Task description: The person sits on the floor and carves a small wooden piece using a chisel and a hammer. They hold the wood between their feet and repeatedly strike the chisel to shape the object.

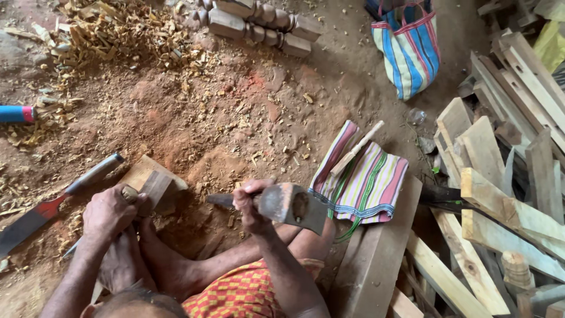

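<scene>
My left hand (pixel 109 213) is closed around a chisel whose round wooden handle end (pixel 129 193) sticks out above my fist. The chisel stands on a small wooden block (pixel 152 176) that lies on the dirt floor, with my bare foot (pixel 168 262) just below it. My right hand (pixel 250 207) grips a short axe (pixel 291 205) close to its rusty metal head, held sideways a little to the right of the block. The chisel's blade is hidden by my hand.
A long chisel with a red-marked blade (pixel 56 203) lies at the left. A striped cloth bag (pixel 362 176) lies to the right of the axe; another striped bag (pixel 409 47) stands at the top. Planks (pixel 506 176) are piled at the right, turned wooden posts (pixel 259 20) and wood chips (pixel 112 29) at the top.
</scene>
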